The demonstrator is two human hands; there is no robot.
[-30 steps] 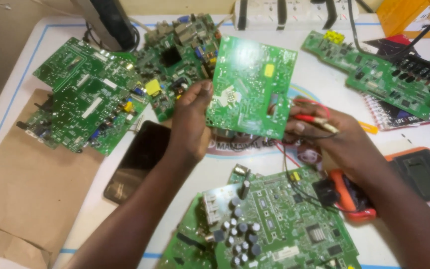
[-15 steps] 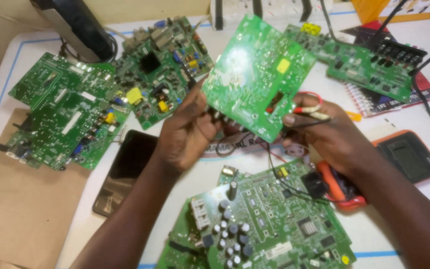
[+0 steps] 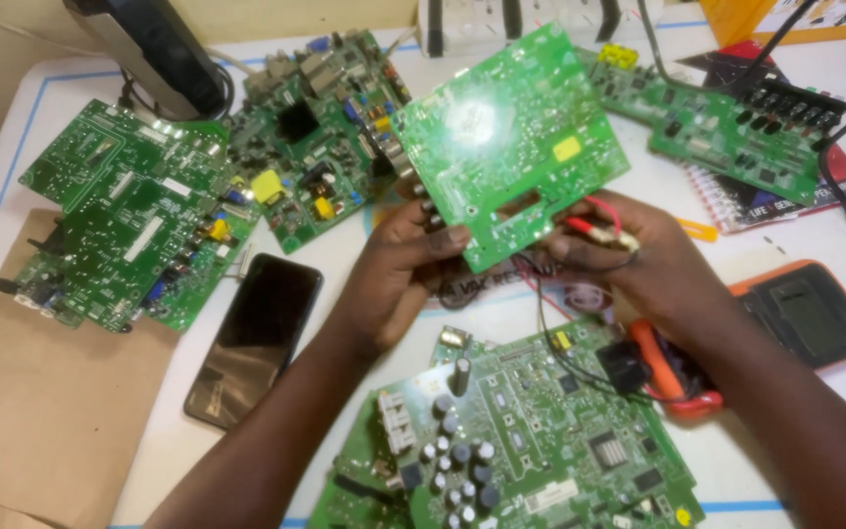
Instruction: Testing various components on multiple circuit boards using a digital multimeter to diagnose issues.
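So the person has a green circuit board [image 3: 511,137] lifted up off the white surface [image 3: 795,220], solder side facing up and tilted, and everything else kind of sits around that board. The left hand [image 3: 399,269] is closed on the board's lower left edge, fingers curled under it and thumb on top. The right hand [image 3: 643,264] grips the lower right edge, and it's also pinching a red probe [image 3: 594,227] against the board there, with thin red and black wires trailing down below. Right under the held board, closest to the person, there's a bigger green board [image 3: 521,441] lying flat with a cluster of small capacitors on it. To the left of the held board is another populated board [image 3: 320,137] with yellow parts, and further left a pair of green boards [image 3: 119,220] overlapping, partly over a sheet of brown paper [image 3: 41,402]. A black phone [image 3: 257,338] lies screen-up just below-left of the held board, near the left forearm. To the right of the held board sits a long green board [image 3: 717,122] on a spiral notebook [image 3: 785,191], and below-right an orange-cased multimeter [image 3: 805,313] just beside the right wrist.
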